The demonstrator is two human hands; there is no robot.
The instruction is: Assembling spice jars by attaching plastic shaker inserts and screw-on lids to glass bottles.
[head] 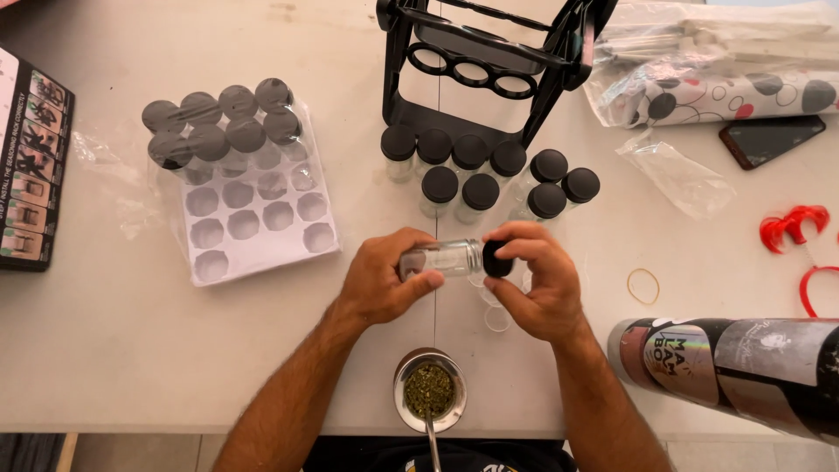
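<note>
My left hand point(384, 278) grips a small clear glass jar point(450, 258), held on its side over the white table point(105, 350). My right hand point(535, 280) pinches the jar's black round lid point(497, 260) just off the jar's threaded mouth. Several more capped jars point(476, 170) stand in a cluster just beyond my hands. A black wire rack point(489, 61) with three rings stands behind them.
A white foam tray point(253, 223) at left holds several black-capped jars point(218, 122) in plastic wrap. A metal cup of green herb point(429, 391) with a straw sits near me. A cylinder point(734, 363), rubber band point(644, 286), phone point(771, 140), red clips point(793, 225) and a leaflet point(31, 157) lie around.
</note>
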